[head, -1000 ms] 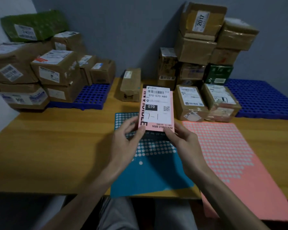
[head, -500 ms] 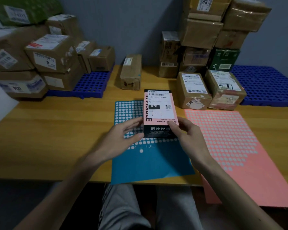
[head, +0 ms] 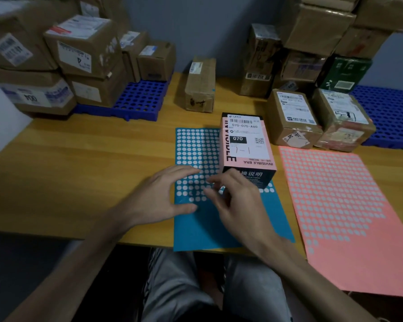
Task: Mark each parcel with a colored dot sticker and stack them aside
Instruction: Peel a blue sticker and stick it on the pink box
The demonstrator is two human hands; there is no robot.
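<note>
Wooden table (head: 79, 177) beneath the fingers (head: 186, 170); left blue plastic grid (head: 142, 98) and right blue plastic grid (head: 391, 112) well beyond them; grey wall (head: 207, 26) behind; grey trousers (head: 172, 287) nearer than the fingers.

The table (head: 79, 182) looks like smooth yellow wood or laminate with a soft sheen; the pink box (head: 247, 154) is smooth printed card, its white label (head: 248, 133) plain matt paper; the blue sticker sheet (head: 207, 228) and the salmon sticker sheet (head: 335, 205) are thin, flat paper, nearly matt; the brown parcels (head: 291, 117) are dull cardboard; one taped parcel (head: 342, 126) is shiny and wrinkled under clear tape; the blue pallets (head: 140, 98) are hard moulded plastic pierced with holes; the trousers (head: 172, 287) are grey cloth; the wall (head: 207, 26) is matt paint.
</note>
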